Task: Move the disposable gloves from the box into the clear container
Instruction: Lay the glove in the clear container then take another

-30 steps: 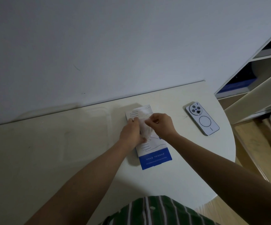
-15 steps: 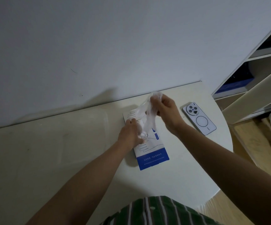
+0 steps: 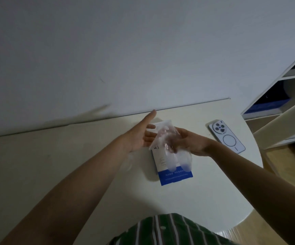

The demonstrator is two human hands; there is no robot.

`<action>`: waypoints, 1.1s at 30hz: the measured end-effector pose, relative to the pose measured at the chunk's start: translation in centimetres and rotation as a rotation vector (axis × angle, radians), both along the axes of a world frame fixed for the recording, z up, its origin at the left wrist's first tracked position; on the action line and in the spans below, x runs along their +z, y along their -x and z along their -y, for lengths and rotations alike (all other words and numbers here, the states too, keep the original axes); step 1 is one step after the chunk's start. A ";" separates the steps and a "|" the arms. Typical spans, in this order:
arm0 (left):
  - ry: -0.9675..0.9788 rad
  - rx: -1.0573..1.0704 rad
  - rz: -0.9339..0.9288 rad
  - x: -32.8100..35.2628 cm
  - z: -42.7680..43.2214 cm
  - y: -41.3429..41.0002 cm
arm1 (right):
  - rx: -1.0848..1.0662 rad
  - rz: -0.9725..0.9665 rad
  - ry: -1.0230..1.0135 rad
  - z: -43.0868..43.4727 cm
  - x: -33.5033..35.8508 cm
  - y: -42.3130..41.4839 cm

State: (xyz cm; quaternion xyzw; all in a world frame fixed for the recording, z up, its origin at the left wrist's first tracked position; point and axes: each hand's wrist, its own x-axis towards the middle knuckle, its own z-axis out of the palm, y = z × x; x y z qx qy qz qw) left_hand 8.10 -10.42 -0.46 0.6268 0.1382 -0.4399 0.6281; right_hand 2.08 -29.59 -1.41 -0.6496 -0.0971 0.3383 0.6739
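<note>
A white and blue glove box (image 3: 175, 176) lies flat on the pale table (image 3: 72, 165), near its middle. My right hand (image 3: 190, 143) grips a clear disposable glove (image 3: 164, 138) above the box, and the glove's fingers hang down over the box's blue end. To the left of the glove my left hand (image 3: 139, 135) hovers with its fingers spread and straight, close to the plastic and gripping nothing. I cannot make out the clear container for certain; only a faint glassy outline (image 3: 127, 165) shows beside my left forearm.
A white phone (image 3: 226, 137) lies face down on the table's right side. The table ends at a wall behind and curves off at the right. White shelves (image 3: 284, 106) stand beyond the right edge, over a wooden floor.
My right hand has pulled the glove free of the box and holds it out over it. My left hand has let go of the box, risen and opened.
</note>
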 end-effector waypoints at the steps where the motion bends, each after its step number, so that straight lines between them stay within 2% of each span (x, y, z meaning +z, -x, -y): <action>1: 0.009 -0.057 0.022 0.3 -0.4 0.1 | 0.038 -0.002 0.038 -0.3 0.3 -0.2; 3: 0.056 -0.068 0.069 0.5 -1.5 0.2 | 0.097 0.022 0.137 -1.1 0.8 -0.5; 6: 0.136 0.089 0.205 0.5 -3.0 0.3 | 0.158 0.031 0.237 -2.3 1.4 -1.0; 12: 0.193 0.214 0.400 0.5 -7.2 0.7 | -0.010 0.005 0.215 -6.0 2.1 -2.4; 16: 0.159 0.246 0.457 0.1 -9.9 0.7 | -0.067 0.112 0.414 -9.2 2.0 -3.2; 21: 0.119 0.302 0.418 -0.5 -13.8 1.1 | -0.424 0.118 0.225 -11.8 1.8 -4.6; 23: 0.100 0.270 0.370 -0.4 -15.1 1.3 | -0.485 0.133 0.194 -12.6 1.9 -5.0; 25: 0.135 0.256 0.315 -0.4 -16.4 1.4 | -0.409 0.192 0.240 -13.5 2.0 -5.1; 27: 0.100 0.247 0.343 -0.7 -17.2 1.2 | -0.317 0.243 0.289 -14.5 1.8 -5.1; 30: -0.113 0.213 0.571 -1.2 -17.6 1.3 | -0.286 0.202 0.258 -15.6 1.7 -5.2; 33: -0.142 0.366 0.708 -1.3 -18.0 1.4 | -0.144 0.122 0.344 -15.7 1.7 -5.3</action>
